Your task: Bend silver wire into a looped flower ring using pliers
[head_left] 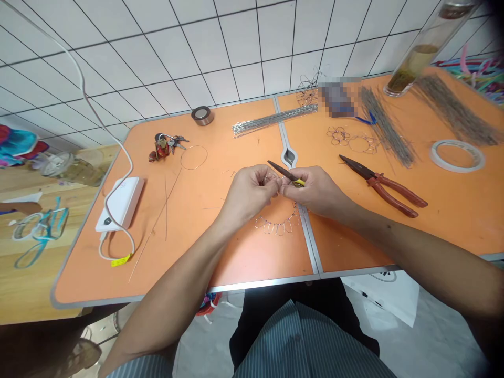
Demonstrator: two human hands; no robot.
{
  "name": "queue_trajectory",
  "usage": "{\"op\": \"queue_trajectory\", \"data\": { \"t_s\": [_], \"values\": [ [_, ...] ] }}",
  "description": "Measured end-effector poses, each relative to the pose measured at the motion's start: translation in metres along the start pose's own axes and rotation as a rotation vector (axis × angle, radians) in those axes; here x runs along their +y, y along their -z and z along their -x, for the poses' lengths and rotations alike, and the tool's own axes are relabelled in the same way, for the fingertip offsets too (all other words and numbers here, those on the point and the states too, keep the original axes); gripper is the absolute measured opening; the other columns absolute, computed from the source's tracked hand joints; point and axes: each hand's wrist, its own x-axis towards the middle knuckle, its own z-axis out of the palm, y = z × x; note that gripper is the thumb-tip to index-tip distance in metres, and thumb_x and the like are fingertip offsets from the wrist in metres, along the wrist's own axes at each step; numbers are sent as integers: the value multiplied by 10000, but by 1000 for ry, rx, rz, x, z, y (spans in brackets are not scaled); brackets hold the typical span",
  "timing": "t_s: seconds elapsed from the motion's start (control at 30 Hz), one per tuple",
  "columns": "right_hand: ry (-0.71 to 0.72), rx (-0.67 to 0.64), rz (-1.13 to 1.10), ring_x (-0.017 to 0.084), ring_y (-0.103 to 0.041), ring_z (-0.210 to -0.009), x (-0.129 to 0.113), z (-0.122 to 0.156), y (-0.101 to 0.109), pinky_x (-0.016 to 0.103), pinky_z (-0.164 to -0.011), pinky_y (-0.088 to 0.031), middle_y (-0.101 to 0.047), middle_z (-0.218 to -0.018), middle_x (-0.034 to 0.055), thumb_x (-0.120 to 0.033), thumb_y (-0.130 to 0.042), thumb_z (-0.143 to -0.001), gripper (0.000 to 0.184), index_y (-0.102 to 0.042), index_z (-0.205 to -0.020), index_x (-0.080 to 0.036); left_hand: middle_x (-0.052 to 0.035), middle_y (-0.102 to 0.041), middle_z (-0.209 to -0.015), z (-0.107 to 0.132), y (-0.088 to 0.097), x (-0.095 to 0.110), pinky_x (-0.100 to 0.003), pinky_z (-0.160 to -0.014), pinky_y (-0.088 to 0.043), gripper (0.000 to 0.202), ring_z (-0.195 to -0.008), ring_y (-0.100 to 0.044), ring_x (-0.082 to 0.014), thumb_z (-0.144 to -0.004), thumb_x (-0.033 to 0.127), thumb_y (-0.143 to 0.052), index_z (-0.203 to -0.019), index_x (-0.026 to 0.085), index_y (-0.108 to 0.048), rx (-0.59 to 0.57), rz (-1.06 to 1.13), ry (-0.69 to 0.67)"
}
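Both hands meet above the orange table (pixel 244 257), near its middle seam. My left hand (pixel 252 191) is closed, thumb and fingers pinching a thin wire ring (pixel 280 229) edged with small wire loops. The ring's looped lower part hangs below the hands. My right hand (pixel 311 189) is also closed. It grips a small pointed tool (pixel 281 169) with dark jaws and a bit of yellow, which looks like pliers. Its fingertips touch the wire beside the left fingertips. The exact pinch point is hidden by the fingers.
Red-handled pliers (pixel 378 184), a white tape roll (pixel 457 156), and wire bundles (pixel 388 128) lie at right. Wire flowers (pixel 337 136) lie behind the hands. Keys (pixel 169 144), brown tape (pixel 202 115) and a corded power bank (pixel 120 203) are left. A glass jar (pixel 417 63) stands back right.
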Motion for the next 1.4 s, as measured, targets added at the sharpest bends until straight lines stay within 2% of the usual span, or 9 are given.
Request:
{"op": "queue_trajectory", "data": {
  "t_s": [0.2,0.4,0.5,0.6,0.8,0.97,1.1,1.27,1.4],
  "values": [
    [-26,-52,11,124,-347,-636,-1,-2,3,313,-581,-249,-409,-693,-45,-370,-713,-867,227,-584,-751,-223,-26,-694,-674,-3,-1,-3,-248,-523,-455,134,-565,-583,-128,-817,161,-729,-689,194,-705,-16,69,-14],
    [8,-78,13,133,-387,-659,-6,1,6,318,-609,-284,-464,-705,-41,-385,-699,-890,238,-582,-758,-225,-49,-731,-739,-3,0,-3,-232,-541,-481,111,-625,-608,-130,-848,198,-718,-742,180,-746,-25,75,-25],
    [-19,-66,30,136,-404,-657,-9,1,8,321,-609,-267,-475,-699,-38,-448,-718,-915,300,-589,-763,-223,-29,-693,-694,-4,0,-3,-230,-547,-502,101,-612,-598,-126,-835,188,-719,-738,183,-747,-20,94,-26],
    [13,-53,27,145,-468,-672,-9,1,11,321,-618,-291,-562,-725,-15,-584,-707,-967,419,-646,-784,-211,-20,-679,-651,-4,2,-2,-226,-535,-496,123,-569,-590,-118,-842,205,-736,-721,184,-736,-8,105,-33],
    [133,-5,-113,166,-611,-815,0,-2,17,303,-741,-431,-738,-885,35,-698,-633,-1042,543,-724,-829,-206,-19,-697,-626,-6,12,-1,-222,-497,-471,123,-516,-597,-115,-823,216,-795,-713,193,-746,77,108,-28],
    [79,6,-167,156,-602,-785,7,-2,18,286,-701,-465,-761,-960,68,-778,-590,-1044,616,-774,-956,-198,-7,-706,-632,-9,17,0,-217,-498,-472,111,-504,-596,-103,-807,237,-802,-730,201,-731,234,243,-22],
    [-1,24,-242,176,-634,-781,9,-4,18,288,-664,-493,-765,-961,109,-886,-564,-992,741,-775,-1010,-176,1,-704,-626,-12,19,1,-222,-493,-456,143,-489,-574,-98,-796,288,-811,-736,208,-709,274,333,-37],
    [-36,-5,-190,161,-596,-727,11,-6,16,303,-677,-500,-749,-966,92,-741,-690,-991,565,-752,-1008,-180,16,-692,-635,-14,21,1,-229,-520,-462,151,-497,-573,-92,-816,308,-801,-760,208,-703,318,406,-45],
    [33,-45,-13,168,-550,-719,7,-1,10,312,-680,-417,-656,-821,27,-643,-640,-1039,475,-690,-891,-194,15,-692,-660,-12,21,1,-243,-614,-519,137,-590,-639,-114,-848,306,-784,-784,213,-706,344,422,-59]
  ]
}}
